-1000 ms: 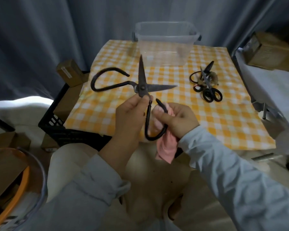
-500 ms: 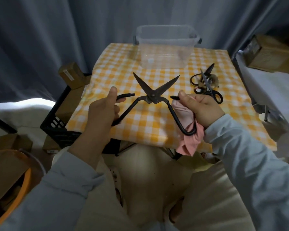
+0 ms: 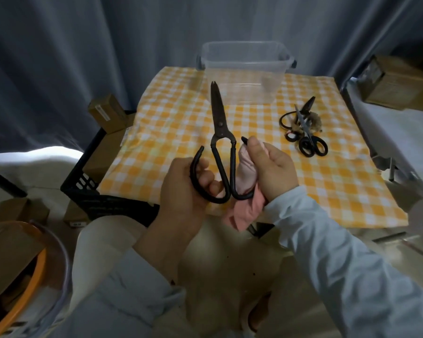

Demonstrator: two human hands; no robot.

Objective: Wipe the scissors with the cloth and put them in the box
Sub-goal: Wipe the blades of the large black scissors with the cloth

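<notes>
Large black iron scissors (image 3: 219,118) are held upright above the table's near edge, blades closed and pointing away from me. My left hand (image 3: 181,191) grips the left handle loop. My right hand (image 3: 271,169) grips the right handle loop together with a pink cloth (image 3: 247,172), which hangs down below the fist. A clear plastic box (image 3: 244,59) stands at the far edge of the yellow checked tablecloth (image 3: 176,118).
Several smaller scissors (image 3: 305,128) lie in a heap at the right of the table. A black crate (image 3: 88,186) with cardboard boxes (image 3: 106,112) stands left of the table. A grey curtain hangs behind. An orange-rimmed tub (image 3: 34,269) sits at lower left.
The scissor blades, spread wide before, have come together and now point straight away. Both hands have drawn the handle loops towards each other.
</notes>
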